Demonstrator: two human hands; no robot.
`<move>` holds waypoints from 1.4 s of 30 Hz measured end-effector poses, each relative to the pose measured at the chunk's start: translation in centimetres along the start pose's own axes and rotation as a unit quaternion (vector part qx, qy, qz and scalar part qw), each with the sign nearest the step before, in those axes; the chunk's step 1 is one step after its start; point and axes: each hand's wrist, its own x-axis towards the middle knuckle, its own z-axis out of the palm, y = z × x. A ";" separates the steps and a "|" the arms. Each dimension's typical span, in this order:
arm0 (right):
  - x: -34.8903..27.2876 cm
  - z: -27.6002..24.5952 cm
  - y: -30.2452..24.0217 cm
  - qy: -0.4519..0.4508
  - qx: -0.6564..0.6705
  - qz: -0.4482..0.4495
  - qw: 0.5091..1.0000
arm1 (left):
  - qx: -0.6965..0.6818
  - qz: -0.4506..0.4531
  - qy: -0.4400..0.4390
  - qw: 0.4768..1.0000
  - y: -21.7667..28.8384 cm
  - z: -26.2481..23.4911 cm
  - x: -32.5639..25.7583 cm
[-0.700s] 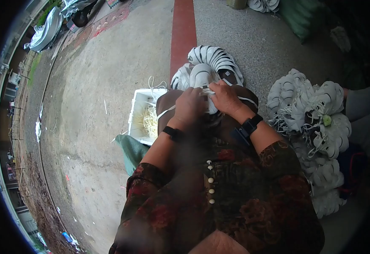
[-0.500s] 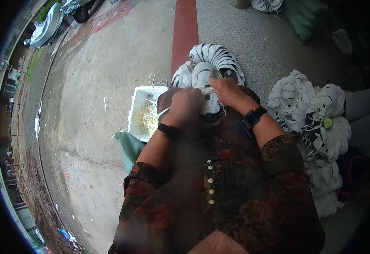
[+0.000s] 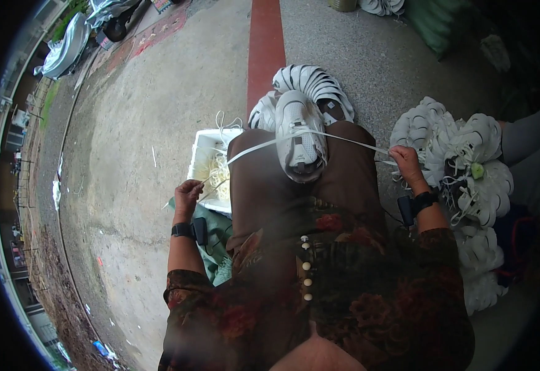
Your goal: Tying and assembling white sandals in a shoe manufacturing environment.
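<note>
A white shoe upper [image 3: 301, 137] rests between my knees, with a white shoelace [image 3: 259, 147] threaded across it. The lace stretches out to both sides. Out to the left, beside the white box, my left hand [image 3: 187, 193] is closed on one end of the lace. On the other side my right hand [image 3: 406, 164] pinches the other end, near a pile of uppers. Behind the shoe upper, a fanned row of white uppers [image 3: 313, 80] leans beyond my knees.
A white foam box [image 3: 200, 145] with loose laces stands by my left leg, a green cloth or sack [image 3: 217, 238] next to it. Stacked white uppers [image 3: 430, 133] lie at my right. A person's leg [image 3: 529, 139] shows there. A green sack [image 3: 437, 25] stands far right.
My hands have moved from the shoe upper outward to either side, drawing the lace out taut between them. The upper now lies uncovered between my knees.
</note>
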 end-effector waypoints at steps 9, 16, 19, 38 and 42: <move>-12.7 -7.0 10.6 -0.015 0.059 0.293 0.954 | -0.049 -0.204 0.042 0.977 -8.9 -8.9 -9.0; -19.6 -9.2 13.3 0.044 0.191 0.326 0.925 | 0.002 -0.271 0.009 0.962 -12.7 -9.9 -12.3; -21.5 -9.5 15.9 0.072 0.237 0.374 0.894 | 0.061 -0.284 0.014 0.957 -13.3 -8.5 -12.9; 7.7 9.7 -11.5 -0.187 0.221 -0.034 0.957 | -0.159 -0.018 -0.301 0.940 19.1 17.2 0.6; 8.9 12.6 -12.1 -0.046 0.312 0.010 0.949 | -0.181 -0.041 -0.224 0.957 18.5 19.0 1.3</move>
